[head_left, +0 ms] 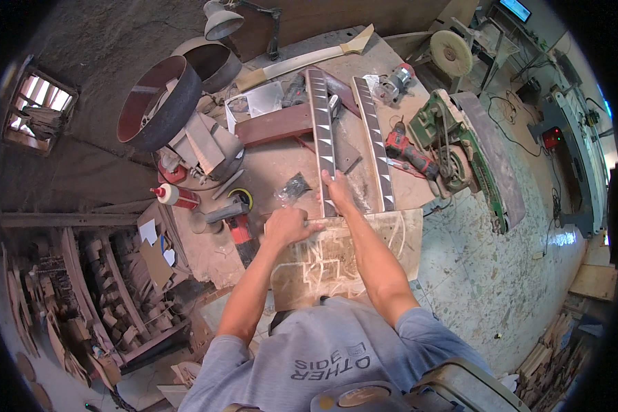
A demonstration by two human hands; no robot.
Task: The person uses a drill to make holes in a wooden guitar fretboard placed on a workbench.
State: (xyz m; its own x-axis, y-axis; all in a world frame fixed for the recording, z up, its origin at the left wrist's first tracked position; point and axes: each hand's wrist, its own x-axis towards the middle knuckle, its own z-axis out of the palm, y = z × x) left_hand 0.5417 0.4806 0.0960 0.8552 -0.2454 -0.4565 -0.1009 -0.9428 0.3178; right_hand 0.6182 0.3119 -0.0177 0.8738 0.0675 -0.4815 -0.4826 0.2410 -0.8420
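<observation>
My right hand is wrapped round the near end of a long dark fretboard with white triangular inlays and a pale edge. The fretboard points away from me across the bench. Beside it on the left, my left hand is closed with its knuckles up, at the edge of a worn brown board. Whatever its fingers hold, if anything, is hidden. A second inlaid fretboard lies to the right. A small clear bag of dark bits rests just beyond my left hand.
On the bench are a red angle tool, a red-capped glue bottle, a dark red wooden piece, a red drill and a router. A green belt sander stands at the right. Wood scraps fill the lower left.
</observation>
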